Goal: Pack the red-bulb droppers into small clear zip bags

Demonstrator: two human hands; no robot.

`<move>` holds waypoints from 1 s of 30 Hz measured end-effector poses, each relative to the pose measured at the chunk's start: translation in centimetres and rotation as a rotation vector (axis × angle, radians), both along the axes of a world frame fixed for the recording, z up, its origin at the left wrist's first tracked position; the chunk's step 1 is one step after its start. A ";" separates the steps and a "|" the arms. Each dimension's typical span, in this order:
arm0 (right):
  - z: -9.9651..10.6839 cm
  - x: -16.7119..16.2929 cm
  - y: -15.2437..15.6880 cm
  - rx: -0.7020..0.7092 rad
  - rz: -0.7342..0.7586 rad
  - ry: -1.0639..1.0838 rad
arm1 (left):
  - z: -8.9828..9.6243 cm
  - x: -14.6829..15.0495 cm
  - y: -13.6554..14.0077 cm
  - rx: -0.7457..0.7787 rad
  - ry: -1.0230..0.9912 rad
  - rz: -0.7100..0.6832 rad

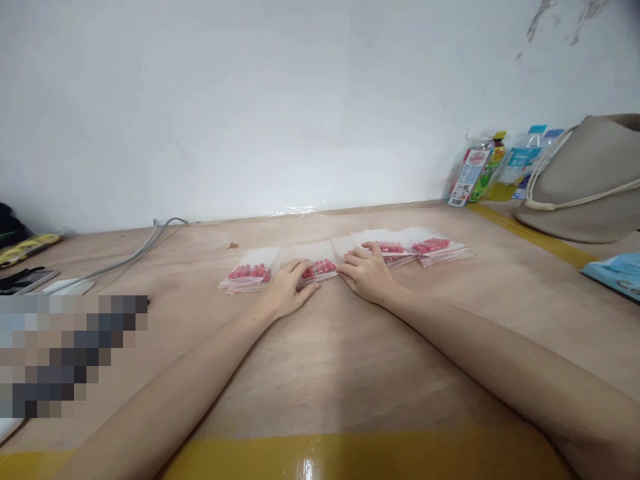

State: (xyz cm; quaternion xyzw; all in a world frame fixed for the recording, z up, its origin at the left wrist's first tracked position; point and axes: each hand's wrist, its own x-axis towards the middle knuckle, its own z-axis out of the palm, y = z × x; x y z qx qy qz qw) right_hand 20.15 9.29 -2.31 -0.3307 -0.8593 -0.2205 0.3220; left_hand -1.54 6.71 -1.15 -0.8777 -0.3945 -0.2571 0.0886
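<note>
A row of small clear zip bags holding red pieces lies across the table, and what the pieces are is too small to tell. My left hand (289, 289) rests at the left edge of the middle bag (323, 265), its fingers over the plastic and its thumb apart. At that bag's right side is my right hand (369, 275), fingers spread low over the neighbouring bags and partly hiding them. Left of my left hand lies a small stack of bags (250, 268). Further right, more bags (431, 247) overlap in a stack.
A grey cable (135, 253) runs over the table's left side near a yellow object (33, 250). Drink bottles (520, 163), a carton (469, 177) and a beige drawstring bag (585, 180) stand at the right by the wall. Yellow tape (310, 457) lines the front edge.
</note>
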 end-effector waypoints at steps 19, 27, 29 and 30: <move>0.3 -0.4 0.2 0.024 0.014 -0.052 | -0.6 2.2 1.8 0.222 0.059 -0.089; 0.4 -0.5 0.1 0.016 0.044 -0.029 | -0.1 2.9 1.8 0.284 0.122 -0.134; 0.3 -0.5 0.2 0.019 0.064 -0.018 | 0.0 2.9 1.8 0.286 0.140 -0.151; 0.3 -0.5 0.1 0.019 0.072 -0.013 | 0.0 2.8 1.8 0.286 0.147 -0.159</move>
